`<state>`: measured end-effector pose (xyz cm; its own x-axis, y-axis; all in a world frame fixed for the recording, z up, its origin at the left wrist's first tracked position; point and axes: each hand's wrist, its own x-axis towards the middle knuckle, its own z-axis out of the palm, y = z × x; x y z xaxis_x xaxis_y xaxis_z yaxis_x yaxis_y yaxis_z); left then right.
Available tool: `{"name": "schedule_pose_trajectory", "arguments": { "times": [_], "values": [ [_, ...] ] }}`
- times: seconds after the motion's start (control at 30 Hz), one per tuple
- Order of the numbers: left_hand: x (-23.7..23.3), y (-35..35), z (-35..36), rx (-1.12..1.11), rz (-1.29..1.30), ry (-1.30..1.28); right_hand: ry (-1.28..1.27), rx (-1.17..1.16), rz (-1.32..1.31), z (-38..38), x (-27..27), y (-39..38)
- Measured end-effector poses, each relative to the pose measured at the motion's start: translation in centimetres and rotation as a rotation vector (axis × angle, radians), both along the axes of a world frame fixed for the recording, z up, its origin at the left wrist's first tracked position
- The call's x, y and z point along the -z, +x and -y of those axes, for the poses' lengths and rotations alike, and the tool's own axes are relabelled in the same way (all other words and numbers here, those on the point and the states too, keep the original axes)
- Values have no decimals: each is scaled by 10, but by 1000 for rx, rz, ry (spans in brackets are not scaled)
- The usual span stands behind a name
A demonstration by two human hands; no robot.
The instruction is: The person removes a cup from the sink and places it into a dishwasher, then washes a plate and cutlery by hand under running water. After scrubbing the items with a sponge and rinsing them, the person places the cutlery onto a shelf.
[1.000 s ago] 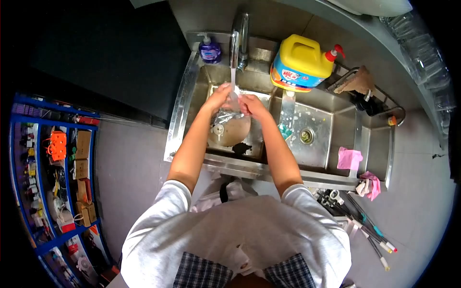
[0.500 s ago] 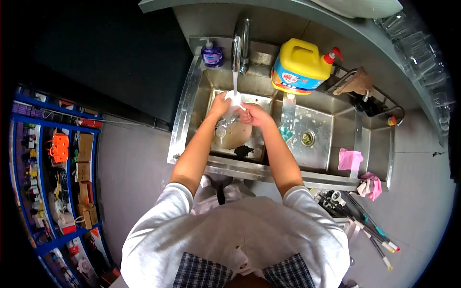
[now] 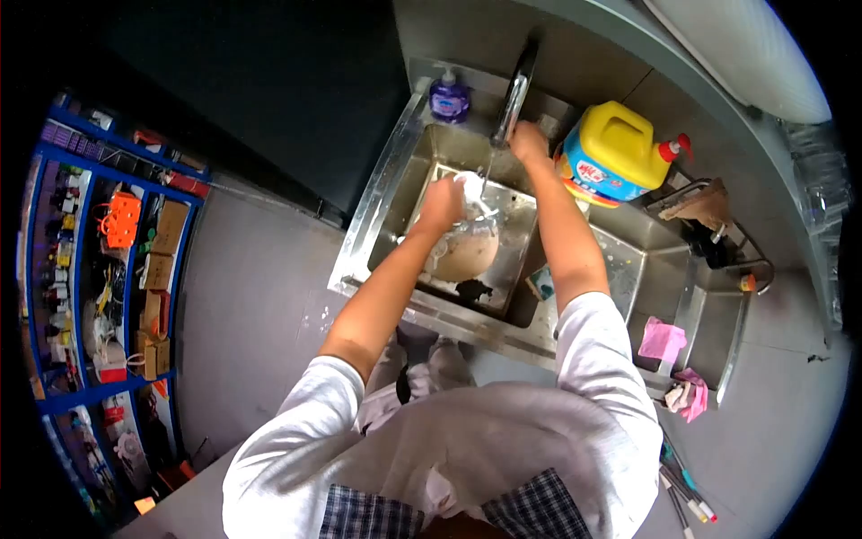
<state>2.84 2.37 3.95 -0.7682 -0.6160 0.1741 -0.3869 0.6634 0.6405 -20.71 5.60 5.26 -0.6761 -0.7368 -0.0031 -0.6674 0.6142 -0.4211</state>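
Observation:
My left hand (image 3: pixel 442 205) is closed around a small white item (image 3: pixel 471 187) over the left sink basin (image 3: pixel 422 180). Its exact kind is hard to make out, as the fingers cover part of it. At the base of the chrome faucet (image 3: pixel 515 94), my right hand (image 3: pixel 528 142) has its fingers closed where the handle sits, hiding it. Below my left hand, a round tan board or lid (image 3: pixel 469 254) lies in the basin with a clear utensil (image 3: pixel 438 251) at its left. A black scrap (image 3: pixel 473 289) is near the basin's front wall.
A purple soap bottle (image 3: pixel 449 99) stands behind the left basin. To the right are a big yellow detergent jug (image 3: pixel 615 148) with a red pump and a wire rack (image 3: pixel 741 229). Pink cloths (image 3: pixel 663 340) lie toward the right front. A shelf (image 3: pixel 620 27) overhangs the back.
My right hand has left the white item and moved up to the faucet. My left hand keeps the item. The thick water stream no longer shows. The view has turned and shifted.

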Motion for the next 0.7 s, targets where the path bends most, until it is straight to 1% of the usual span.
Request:
{"name": "schedule_pose_trajectory", "arguments": {
  "times": [0.03,0.07,0.1,0.13,0.17,0.2,0.23,0.27,0.3,0.33,0.37,0.4,0.43,0.5,0.53,0.57,0.63,0.67,0.7],
  "values": [
    [4,5,1,-35,-26,49,-111,83,41,-10,-1,11],
    [5,6,3,-66,-60,91,-255,89,48,-20,0,31],
    [-15,10,-4,-110,-108,259,-399,93,50,-31,4,54],
    [-35,14,-11,-165,-164,420,-375,24,498,-42,7,72],
    [-27,11,-6,-127,-255,413,-328,-44,949,-56,9,91],
    [-5,8,2,-89,-339,411,-304,-105,1152,-73,4,113],
    [-15,11,-4,-50,-419,409,-280,-165,1358,-86,-1,129],
    [-25,15,-9,-64,-331,614,-324,-177,1292,-94,3,131],
    [-23,13,-10,-18,-309,688,-370,-198,1220,-95,11,131],
    [-17,12,-10,18,-289,762,-409,-227,1152,-95,6,136],
    [-10,16,-11,45,-267,838,-428,-145,1014,-94,0,141],
    [-16,19,-17,67,-277,839,-444,-191,895,-91,9,139],
    [-10,19,-18,79,-310,1053,-462,-232,777,-91,20,132],
    [-26,30,-23,151,-260,1277,-434,-289,547,-103,3,130],
    [-34,42,-29,146,-313,1227,-303,-307,345,-111,-6,127],
    [-33,57,-27,151,-247,1100,-175,-323,141,-118,-13,124],
    [-25,93,-9,158,-122,842,-36,-226,288,-133,-9,109],
    [-9,112,6,182,-60,881,-57,-55,677,-143,-12,104],
    [4,133,14,140,-98,801,21,41,727,-140,-11,108]
  ]
}}
